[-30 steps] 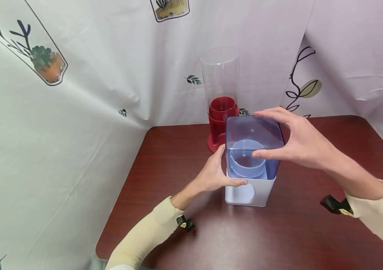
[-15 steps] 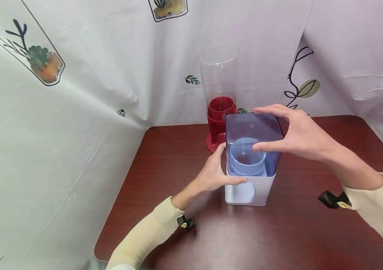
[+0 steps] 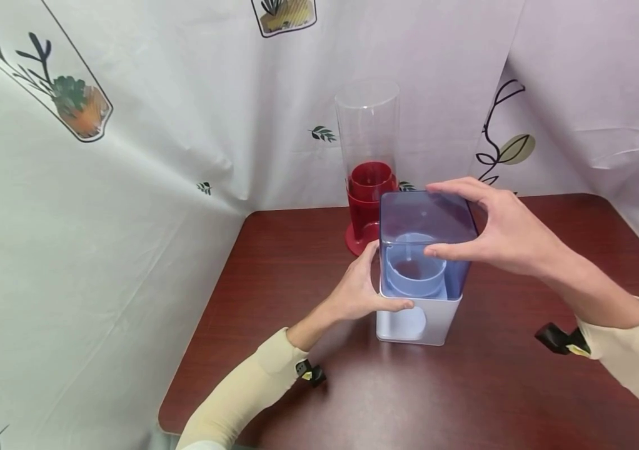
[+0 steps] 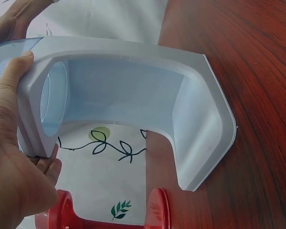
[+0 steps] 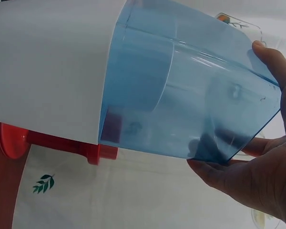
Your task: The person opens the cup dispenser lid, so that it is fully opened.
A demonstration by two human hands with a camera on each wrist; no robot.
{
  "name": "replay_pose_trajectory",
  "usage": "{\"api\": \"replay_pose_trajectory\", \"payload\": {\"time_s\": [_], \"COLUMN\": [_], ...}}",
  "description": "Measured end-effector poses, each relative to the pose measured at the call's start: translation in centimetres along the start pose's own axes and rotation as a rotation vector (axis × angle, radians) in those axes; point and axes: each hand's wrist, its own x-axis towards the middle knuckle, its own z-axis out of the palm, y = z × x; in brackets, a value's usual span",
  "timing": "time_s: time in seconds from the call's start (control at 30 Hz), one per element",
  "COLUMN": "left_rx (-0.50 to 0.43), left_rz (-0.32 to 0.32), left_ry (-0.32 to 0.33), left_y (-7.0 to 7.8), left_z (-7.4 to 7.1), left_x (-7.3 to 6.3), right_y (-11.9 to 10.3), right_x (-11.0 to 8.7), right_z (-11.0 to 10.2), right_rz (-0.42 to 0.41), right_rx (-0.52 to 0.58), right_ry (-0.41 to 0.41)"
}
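Observation:
A white base (image 3: pixel 436 322) with a rounded front opening stands upright on the table. Above its rim rises a see-through blue box-shaped cover (image 3: pixel 409 215), through which a round collar (image 3: pixel 417 289) shows. My left hand (image 3: pixel 353 290) grips the base near its upper left edge, thumb across the front; the left wrist view shows the thumb on one side of the white wall (image 4: pixel 190 64) and fingers curled beneath. My right hand (image 3: pixel 502 231) holds the cover's top end between thumb and fingers. In the right wrist view, the cover (image 5: pixel 190 100) meets the white wall (image 5: pixel 47 71).
Close behind the base stands a red holder (image 3: pixel 363 215) with a tall clear tube (image 3: pixel 367 134) on it. The brown table (image 3: pixel 274 269) has rounded corners, and white plant-printed cloth (image 3: pixel 156 250) hangs along its left, back and right.
My right hand and the front top edge of the blue cover sit slightly higher against the base than a second ago. The left hand and the white base stay in place.

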Motion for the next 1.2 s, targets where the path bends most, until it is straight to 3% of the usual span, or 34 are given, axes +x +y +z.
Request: {"api": "replay_pose_trajectory", "payload": {"time_s": [0.3,0.73,1.0,1.2], "left_rx": [-0.037,-0.015,-0.003,-0.009], "left_rz": [0.026,0.019,0.027,0.027], "left_ry": [-0.008,-0.003,0.003,0.005], "left_y": [-0.1,-0.1,-0.3,-0.2], "left_z": [0.2,0.2,0.2,0.3], "left_x": [0.2,0.2,0.2,0.1], "right_y": [-0.3,-0.1,-0.2,-0.3], "right_x": [-0.3,0.6,0.1,-0.4], "right_z": [0.2,-1.0,-0.4,-0.6], "right_rz": [-0.046,0.172,0.057,0.028], "right_rx": [-0.048,0.113,0.085,0.06], "right_ry": [0.031,-0.041,-0.014,0.026]}}
